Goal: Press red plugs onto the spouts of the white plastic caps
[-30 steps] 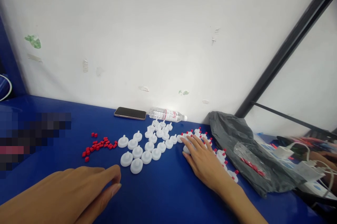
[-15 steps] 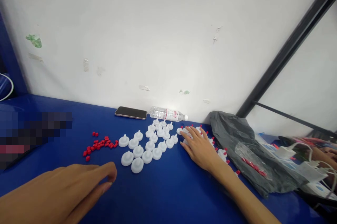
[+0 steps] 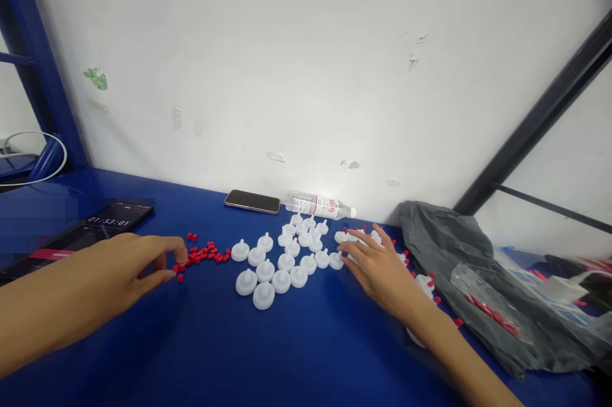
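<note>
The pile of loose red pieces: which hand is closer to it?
Left. The left hand is at the left edge of the red pieces; the right hand is well to their right, with white pieces in between.

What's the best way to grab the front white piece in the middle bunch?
I'd probably pinch the front white piece by its narrow spout, from above. The spout points up from the wide round base, while other white pieces crowd the far side.

lit phone: white digits 01:53:01 (image 3: 109,222) | bottle label (image 3: 327,207): red characters, too small to read
</note>
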Demonstrator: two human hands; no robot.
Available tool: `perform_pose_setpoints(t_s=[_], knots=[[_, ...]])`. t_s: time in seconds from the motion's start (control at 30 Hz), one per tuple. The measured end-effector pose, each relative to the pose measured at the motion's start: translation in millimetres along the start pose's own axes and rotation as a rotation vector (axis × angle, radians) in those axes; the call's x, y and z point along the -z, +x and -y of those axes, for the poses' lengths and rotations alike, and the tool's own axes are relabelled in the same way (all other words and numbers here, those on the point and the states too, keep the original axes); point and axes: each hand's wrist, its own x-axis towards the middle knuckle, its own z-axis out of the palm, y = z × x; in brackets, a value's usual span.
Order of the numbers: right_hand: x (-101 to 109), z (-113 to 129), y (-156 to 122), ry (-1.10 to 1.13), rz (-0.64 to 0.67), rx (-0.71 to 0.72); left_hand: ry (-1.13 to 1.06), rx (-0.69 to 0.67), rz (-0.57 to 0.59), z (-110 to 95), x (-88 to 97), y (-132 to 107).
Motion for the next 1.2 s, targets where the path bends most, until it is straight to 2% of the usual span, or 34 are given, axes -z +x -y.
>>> perform_pose_setpoints(t_s=[0.13, 0.23, 0.4, 0.5, 0.6, 0.77, 0.87, 1.0, 1.2], knots=[[12, 0, -6, 0.076, 0.020, -0.014, 0.069, 0.025, 0.184, -8, 2.2, 6], [25, 9, -14, 0.147, 0.045, -0.023, 0.094, 0.032, 0.223, -14, 4.0, 6], [34, 43, -36, 0.331, 0.055, -0.109, 0.078, 0.008, 0.280, -21, 6.4, 6], [27, 61, -49, 0.287, -0.023, -0.139, 0.109, 0.013, 0.279, -30, 8.5, 6], [19, 73, -55, 0.302, -0.054, -0.157, 0.096, -0.008, 0.268, -54, 10.0, 2], [17, 96, -51, 0.455, -0.102, -0.199, -0.112, -0.185, 0.306, -109, -1.3, -6], [18, 111, -50, 0.549, -0.140, -0.196, -0.264, -0.282, 0.254, -130, -13.4, -10], [13, 120, -50, 0.549, -0.177, -0.129, -0.369, -0.348, 0.209, -139, -21.7, -14], [10, 119, -53, 0.505, -0.208, -0.120, -0.337, -0.365, 0.276, -142, -26.5, -16]])
